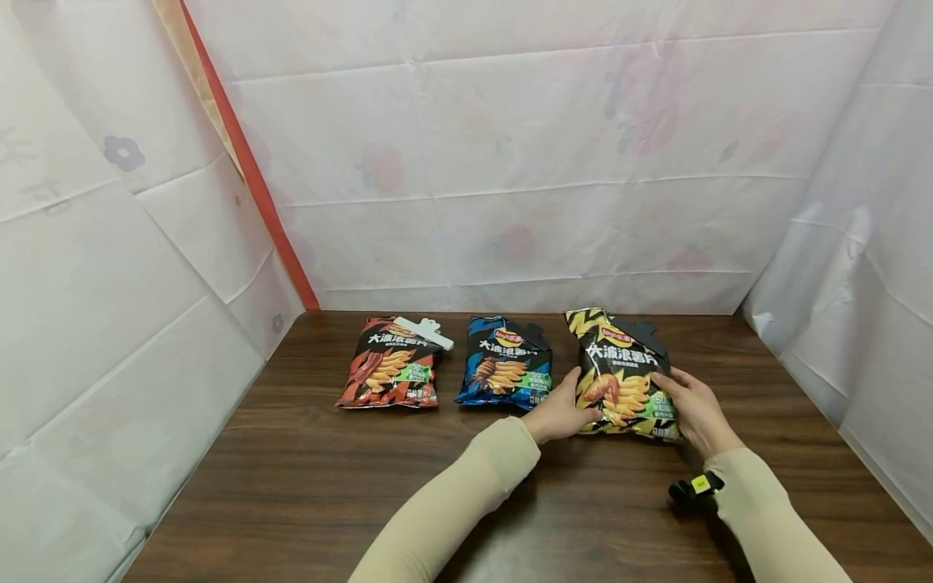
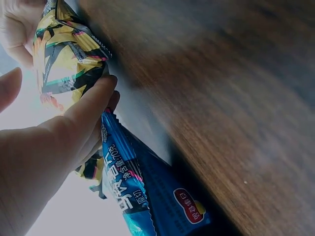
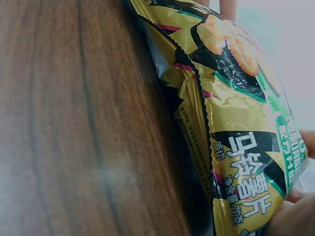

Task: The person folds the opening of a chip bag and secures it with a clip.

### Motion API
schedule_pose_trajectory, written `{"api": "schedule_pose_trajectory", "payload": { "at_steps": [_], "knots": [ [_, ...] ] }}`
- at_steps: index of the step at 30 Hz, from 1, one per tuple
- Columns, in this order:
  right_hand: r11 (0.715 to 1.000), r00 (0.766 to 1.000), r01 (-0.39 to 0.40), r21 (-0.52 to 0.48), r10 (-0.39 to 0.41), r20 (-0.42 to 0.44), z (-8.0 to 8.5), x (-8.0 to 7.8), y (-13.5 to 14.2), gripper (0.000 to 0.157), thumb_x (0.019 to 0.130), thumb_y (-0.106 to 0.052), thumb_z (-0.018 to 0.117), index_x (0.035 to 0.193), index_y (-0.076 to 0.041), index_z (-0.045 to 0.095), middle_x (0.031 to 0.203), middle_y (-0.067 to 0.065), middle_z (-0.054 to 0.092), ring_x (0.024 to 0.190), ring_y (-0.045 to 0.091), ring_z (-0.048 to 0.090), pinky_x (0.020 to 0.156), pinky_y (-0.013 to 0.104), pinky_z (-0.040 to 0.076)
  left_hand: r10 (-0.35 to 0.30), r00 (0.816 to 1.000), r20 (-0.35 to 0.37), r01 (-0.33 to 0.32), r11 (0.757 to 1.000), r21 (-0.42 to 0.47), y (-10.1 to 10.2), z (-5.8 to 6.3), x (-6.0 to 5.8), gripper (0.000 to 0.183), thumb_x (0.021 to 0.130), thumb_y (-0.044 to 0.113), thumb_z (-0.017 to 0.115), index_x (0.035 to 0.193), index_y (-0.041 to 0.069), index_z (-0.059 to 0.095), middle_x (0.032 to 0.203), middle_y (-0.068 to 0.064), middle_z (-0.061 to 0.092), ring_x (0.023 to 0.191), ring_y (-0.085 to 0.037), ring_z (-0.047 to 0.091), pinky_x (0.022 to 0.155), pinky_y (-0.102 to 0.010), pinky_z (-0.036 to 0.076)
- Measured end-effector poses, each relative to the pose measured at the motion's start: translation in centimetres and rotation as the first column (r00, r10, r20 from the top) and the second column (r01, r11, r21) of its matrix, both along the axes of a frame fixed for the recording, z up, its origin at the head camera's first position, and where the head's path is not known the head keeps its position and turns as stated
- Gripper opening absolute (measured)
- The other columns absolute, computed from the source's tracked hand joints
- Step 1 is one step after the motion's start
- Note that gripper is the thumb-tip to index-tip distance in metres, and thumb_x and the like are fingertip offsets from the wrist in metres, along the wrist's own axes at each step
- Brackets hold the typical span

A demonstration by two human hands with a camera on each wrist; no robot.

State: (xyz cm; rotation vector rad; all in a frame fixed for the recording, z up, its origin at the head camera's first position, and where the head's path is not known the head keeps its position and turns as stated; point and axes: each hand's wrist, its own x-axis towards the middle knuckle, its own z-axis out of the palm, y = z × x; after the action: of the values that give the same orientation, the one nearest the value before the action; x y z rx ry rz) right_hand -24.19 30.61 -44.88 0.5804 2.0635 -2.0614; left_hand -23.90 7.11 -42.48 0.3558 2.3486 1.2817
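A yellow-and-black potato chip bag (image 1: pixel 619 397) lies at the right of the row, a black clip (image 1: pixel 643 337) across its upper right corner. My left hand (image 1: pixel 560 411) holds its left side, thumb over the front. On the opposite side my right hand (image 1: pixel 697 411) grips the edge, thumb on the printed face. In the left wrist view, the left fingers reach under the yellow bag (image 2: pixel 64 64), close beside the blue chip bag (image 2: pixel 123 182). The right wrist view shows the yellow bag's bottom seam (image 3: pixel 209 118) above the wood, with the right fingers (image 3: pixel 295 214) at its side.
Left of the yellow bag lies the blue bag with a black clip (image 1: pixel 532 334). Farther left is a red chip bag (image 1: pixel 397 380) with a white clip (image 1: pixel 424 332). All are on a dark wooden table (image 1: pixel 313 486), with white patterned sheets (image 1: pixel 466 194) around it.
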Motion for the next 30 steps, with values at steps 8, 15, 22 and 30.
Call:
{"api": "schedule_pose_trajectory", "payload": {
  "at_steps": [8, 15, 22, 30],
  "knots": [
    [1.000, 1.000, -0.007, 0.019, 0.006, 0.029, 0.1, -0.8, 0.1, 0.089, 0.095, -0.046, 0.058, 0.159, -0.010, 0.007, 0.158, 0.020, 0.023, 0.097, 0.004, 0.053, 0.074, 0.020, 0.052, 0.007, 1.000, -0.016, -0.007, 1.000, 0.005, 0.2, 0.0, -0.3, 0.083, 0.094, 0.028, 0.067, 0.158, 0.013, 0.017, 0.162, -0.006, 0.026, 0.147, -0.024, 0.031, 0.116, -0.045, 0.032],
    [0.999, 0.999, 0.006, 0.045, -0.007, 0.036, 0.2, -1.3, 0.0, 0.086, 0.096, -0.046, 0.058, 0.159, -0.011, 0.011, 0.156, 0.019, 0.026, 0.098, 0.006, 0.052, 0.072, 0.020, 0.052, 0.001, 1.000, -0.030, 0.000, 1.000, 0.022, 0.4, -0.3, -0.5, 0.082, 0.093, 0.027, 0.068, 0.157, 0.010, 0.019, 0.162, -0.006, 0.025, 0.148, -0.023, 0.028, 0.117, -0.043, 0.030],
    [0.997, 1.000, 0.005, 0.077, -0.007, 0.028, 0.2, -1.8, 0.0, 0.084, 0.096, -0.045, 0.057, 0.158, -0.010, 0.013, 0.155, 0.020, 0.028, 0.090, 0.003, 0.054, 0.072, 0.023, 0.053, 0.006, 1.000, -0.021, -0.005, 1.000, 0.030, 0.7, -0.6, -0.7, 0.082, 0.093, 0.028, 0.067, 0.158, 0.012, 0.019, 0.162, -0.005, 0.024, 0.149, -0.023, 0.027, 0.118, -0.044, 0.029],
    [0.993, 0.999, 0.024, 0.112, -0.029, 0.037, 0.1, -2.3, 0.0, 0.081, 0.097, -0.045, 0.054, 0.158, -0.008, 0.015, 0.156, 0.023, 0.029, 0.097, 0.009, 0.056, 0.073, 0.024, 0.055, -0.005, 0.999, -0.052, 0.007, 0.999, 0.036, 1.0, -0.9, -0.9, 0.082, 0.091, 0.027, 0.069, 0.156, 0.010, 0.023, 0.162, -0.013, 0.022, 0.149, -0.026, 0.025, 0.118, -0.043, 0.029]
  ]
}}
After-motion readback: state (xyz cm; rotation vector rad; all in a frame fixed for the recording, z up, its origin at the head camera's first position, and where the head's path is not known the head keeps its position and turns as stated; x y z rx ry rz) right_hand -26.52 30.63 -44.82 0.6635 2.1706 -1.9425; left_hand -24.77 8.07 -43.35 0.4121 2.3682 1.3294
